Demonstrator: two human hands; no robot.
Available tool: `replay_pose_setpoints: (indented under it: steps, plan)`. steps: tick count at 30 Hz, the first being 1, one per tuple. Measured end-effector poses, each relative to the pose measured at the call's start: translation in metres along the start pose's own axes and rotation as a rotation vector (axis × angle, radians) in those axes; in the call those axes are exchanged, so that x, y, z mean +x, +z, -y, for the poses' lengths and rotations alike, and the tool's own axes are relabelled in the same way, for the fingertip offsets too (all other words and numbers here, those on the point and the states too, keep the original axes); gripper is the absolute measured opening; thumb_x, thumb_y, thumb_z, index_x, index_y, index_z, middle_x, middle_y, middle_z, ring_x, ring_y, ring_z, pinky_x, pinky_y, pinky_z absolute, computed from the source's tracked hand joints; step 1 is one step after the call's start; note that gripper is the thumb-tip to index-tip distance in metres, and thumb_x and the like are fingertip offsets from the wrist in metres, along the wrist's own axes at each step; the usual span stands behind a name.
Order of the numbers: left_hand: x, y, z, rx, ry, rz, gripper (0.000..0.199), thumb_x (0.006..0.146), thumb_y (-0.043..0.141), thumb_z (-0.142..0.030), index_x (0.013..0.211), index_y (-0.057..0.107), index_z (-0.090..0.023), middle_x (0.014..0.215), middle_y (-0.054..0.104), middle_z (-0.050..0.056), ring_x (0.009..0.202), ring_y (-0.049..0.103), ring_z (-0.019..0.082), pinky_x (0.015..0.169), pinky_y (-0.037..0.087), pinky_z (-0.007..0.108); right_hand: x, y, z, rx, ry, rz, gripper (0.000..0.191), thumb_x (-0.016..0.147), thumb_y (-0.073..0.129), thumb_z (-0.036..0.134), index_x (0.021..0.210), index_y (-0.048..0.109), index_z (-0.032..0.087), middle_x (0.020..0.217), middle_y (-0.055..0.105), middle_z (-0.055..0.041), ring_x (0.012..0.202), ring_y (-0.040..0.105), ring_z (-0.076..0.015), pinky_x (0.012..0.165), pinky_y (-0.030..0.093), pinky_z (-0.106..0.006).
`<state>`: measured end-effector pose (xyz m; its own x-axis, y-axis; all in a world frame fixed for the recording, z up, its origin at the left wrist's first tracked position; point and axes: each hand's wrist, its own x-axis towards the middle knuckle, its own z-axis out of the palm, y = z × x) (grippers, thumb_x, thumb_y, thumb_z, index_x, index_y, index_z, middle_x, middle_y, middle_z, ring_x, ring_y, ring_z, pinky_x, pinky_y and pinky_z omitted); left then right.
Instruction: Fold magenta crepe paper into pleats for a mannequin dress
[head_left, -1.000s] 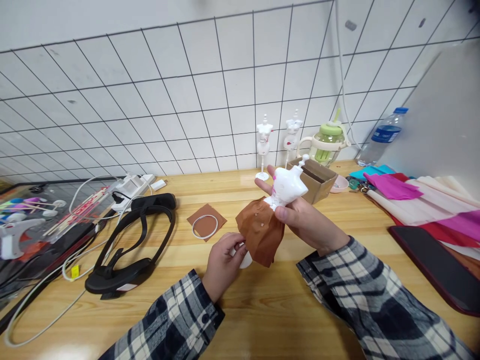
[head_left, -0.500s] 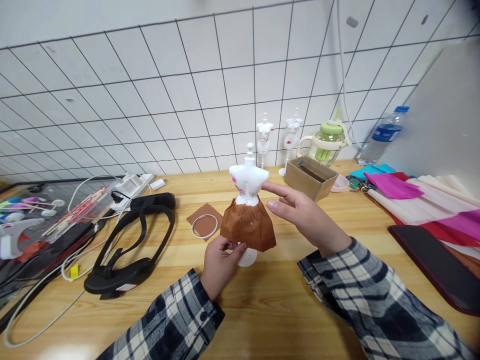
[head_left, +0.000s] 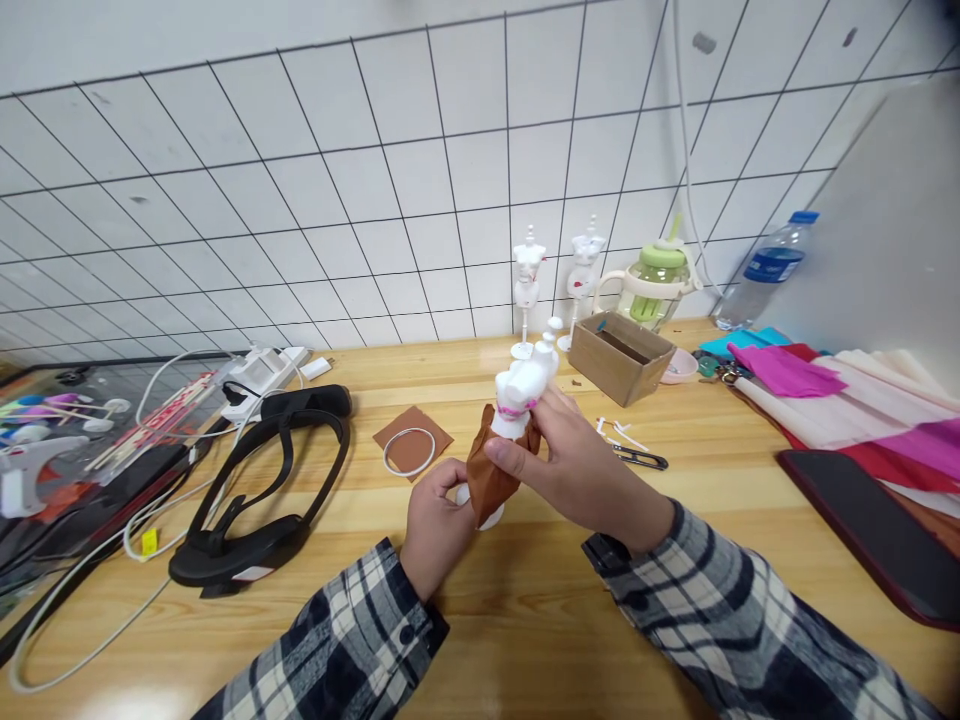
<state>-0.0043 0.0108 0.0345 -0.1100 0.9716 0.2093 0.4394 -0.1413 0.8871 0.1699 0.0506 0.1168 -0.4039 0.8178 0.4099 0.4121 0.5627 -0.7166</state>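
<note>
A small white dress-form mannequin (head_left: 526, 382) with a pink band across its chest tilts to the right in the middle of the table. A brown cloth skirt (head_left: 495, 480) hangs gathered around its waist. My right hand (head_left: 581, 470) is closed around the torso and the skirt's waist, thumb in front, its other fingers partly hidden behind. Lower down, my left hand (head_left: 441, 525) is closed at the skirt's hem by the mannequin's stand; its fingertips are partly hidden. Left of the skirt, a silver ring (head_left: 409, 432) lies on a brown cloth square (head_left: 437, 428).
Two more mannequins (head_left: 529, 275) stand by the tiled wall. A cardboard box (head_left: 645, 378), a green-lidded cup (head_left: 664, 280) and a water bottle (head_left: 772, 268) are at the back right. A black tool (head_left: 640, 458), a phone (head_left: 870, 530) and cloth pieces lie right; a black headset (head_left: 247, 545) lies left.
The mannequin has gone from upright to tilted right and has turned. My right hand has moved from beside it to a grip on its torso and waist. My left hand has barely moved.
</note>
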Motion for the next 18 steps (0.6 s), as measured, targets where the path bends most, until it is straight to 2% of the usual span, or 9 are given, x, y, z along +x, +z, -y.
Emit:
replay_pose_setpoints:
  steps: [7, 12, 16, 18]
  plan:
    - [-0.003, 0.000, 0.007, -0.013, 0.012, 0.005, 0.008, 0.072, 0.069, -0.023, 0.071, 0.066, -0.016, 0.071, 0.068, 0.000, 0.067, 0.059, 0.014, 0.064, 0.047, 0.024, 0.001, 0.000, -0.004, 0.057, 0.044, -0.048, 0.029, 0.084, 0.059, 0.041, 0.107, 0.063, 0.023, 0.116, 0.061, -0.0073, 0.117, 0.052, -0.0278, 0.100, 0.041, -0.046]
    - [-0.001, -0.001, 0.005, -0.007, 0.051, 0.006, 0.005, 0.073, 0.067, -0.022, 0.071, 0.066, -0.017, 0.070, 0.066, 0.000, 0.066, 0.059, 0.014, 0.063, 0.046, 0.023, 0.004, -0.005, -0.007, 0.163, 0.096, -0.043, 0.044, 0.081, 0.064, 0.046, 0.117, 0.058, 0.021, 0.123, 0.059, -0.0082, 0.118, 0.053, -0.0272, 0.104, 0.040, -0.044]
    - [0.000, 0.000, 0.003, 0.005, 0.053, 0.025, 0.006, 0.074, 0.067, -0.022, 0.073, 0.069, -0.017, 0.070, 0.067, 0.001, 0.066, 0.058, 0.014, 0.063, 0.046, 0.023, 0.004, -0.009, -0.011, 0.336, 0.210, 0.015, 0.041, 0.080, 0.065, 0.047, 0.112, 0.061, 0.023, 0.115, 0.065, -0.0071, 0.108, 0.059, -0.0278, 0.091, 0.051, -0.043]
    - [0.000, 0.000, 0.004, -0.014, 0.043, 0.029, 0.005, 0.074, 0.067, -0.022, 0.072, 0.068, -0.017, 0.071, 0.068, 0.001, 0.066, 0.059, 0.014, 0.063, 0.046, 0.024, 0.003, -0.009, -0.012, 0.390, 0.188, 0.028, 0.038, 0.081, 0.064, 0.047, 0.110, 0.062, 0.023, 0.107, 0.068, -0.0070, 0.106, 0.060, -0.0282, 0.089, 0.053, -0.043]
